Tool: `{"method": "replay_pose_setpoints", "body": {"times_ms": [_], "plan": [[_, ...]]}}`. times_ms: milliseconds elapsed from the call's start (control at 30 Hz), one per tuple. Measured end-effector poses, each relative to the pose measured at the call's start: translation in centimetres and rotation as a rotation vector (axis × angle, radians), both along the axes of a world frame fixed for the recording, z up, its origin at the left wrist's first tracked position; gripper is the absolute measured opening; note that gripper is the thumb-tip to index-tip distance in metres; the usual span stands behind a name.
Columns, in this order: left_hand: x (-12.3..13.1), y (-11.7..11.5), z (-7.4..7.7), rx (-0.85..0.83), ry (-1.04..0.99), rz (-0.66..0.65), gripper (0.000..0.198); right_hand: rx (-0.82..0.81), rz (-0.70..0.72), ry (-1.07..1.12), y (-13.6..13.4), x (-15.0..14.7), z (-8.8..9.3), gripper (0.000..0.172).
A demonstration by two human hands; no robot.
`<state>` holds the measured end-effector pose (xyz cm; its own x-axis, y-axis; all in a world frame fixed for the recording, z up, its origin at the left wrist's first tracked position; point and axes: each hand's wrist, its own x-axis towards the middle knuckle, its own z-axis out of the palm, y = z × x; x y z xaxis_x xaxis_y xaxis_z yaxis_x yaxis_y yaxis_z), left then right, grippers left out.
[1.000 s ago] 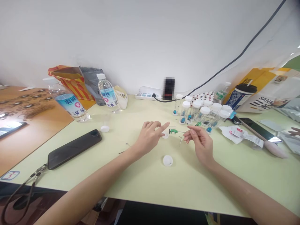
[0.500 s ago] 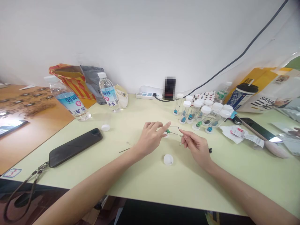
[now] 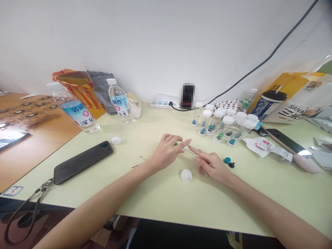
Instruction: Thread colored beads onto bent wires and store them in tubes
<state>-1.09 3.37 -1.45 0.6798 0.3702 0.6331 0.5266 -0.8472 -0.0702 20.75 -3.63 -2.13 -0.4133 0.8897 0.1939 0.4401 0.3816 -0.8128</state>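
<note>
My left hand (image 3: 168, 150) is closed around a thin rod with a green end (image 3: 175, 144), which shows only in part behind the fingers. Its index finger reaches to the right. My right hand (image 3: 212, 166) has its index finger stretched toward the left fingertips, with the other fingers loosely curled and nothing visible in them. Between and behind the fingertips is a small white cap (image 3: 185, 148), partly covered. Just in front of the hands a round white lid (image 3: 186, 175) lies on the table. A blue piece (image 3: 227, 160) and a black piece (image 3: 231, 165) rest beside my right hand.
Several clear capped tubes (image 3: 228, 129) with coloured pieces stand behind on the right. A black phone (image 3: 83, 162) and a white cap (image 3: 116, 140) lie at left, with thin rods (image 3: 135, 166) near my left forearm. Water bottles (image 3: 120, 103) and a power strip (image 3: 162, 104) stand at the back.
My right hand has let go of the thin wire it pinched and straightened its index finger. The green end has shifted left behind my left fingers. The blue piece beside my right hand now shows.
</note>
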Motion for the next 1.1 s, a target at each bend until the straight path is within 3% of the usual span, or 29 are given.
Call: {"method": "replay_pose_setpoints", "body": {"times_ms": [200, 267, 367, 500, 600, 733, 900, 1100], "plan": [[0.5, -0.7, 0.1, -0.012, 0.051, -0.106, 0.037, 0.053, 0.070, -0.118, -0.4, -0.2, -0.3, 0.045], [0.4, -0.6, 0.3, -0.055, -0.003, -0.065, 0.037, 0.159, -0.031, -0.091, -0.4, 0.0, 0.0, 0.041], [0.1, 0.0, 0.6, -0.204, -0.152, 0.005, 0.039, 0.282, -0.307, -0.046, 0.1, 0.8, 0.8, 0.032], [-0.4, 0.8, 1.0, -0.466, -0.381, 0.063, 0.040, 0.299, -0.502, -0.149, 1.5, 2.2, 1.3, 0.026], [-0.6, 1.1, 1.1, -0.553, -0.448, 0.093, 0.040, 0.246, -0.435, -0.395, 2.2, 2.8, 0.9, 0.019], [-0.6, 1.2, 0.8, -0.514, -0.363, 0.129, 0.039, 0.182, -0.354, -0.609, 2.3, 2.6, -0.2, 0.016], [-0.4, 1.1, 0.3, -0.397, -0.185, 0.166, 0.039, 0.159, -0.360, -0.635, 2.6, 1.8, -1.0, 0.015], [-0.5, 1.3, -0.1, -0.361, -0.162, 0.170, 0.038, 0.160, -0.338, -0.565, 3.7, 1.3, -0.3, 0.018]]}}
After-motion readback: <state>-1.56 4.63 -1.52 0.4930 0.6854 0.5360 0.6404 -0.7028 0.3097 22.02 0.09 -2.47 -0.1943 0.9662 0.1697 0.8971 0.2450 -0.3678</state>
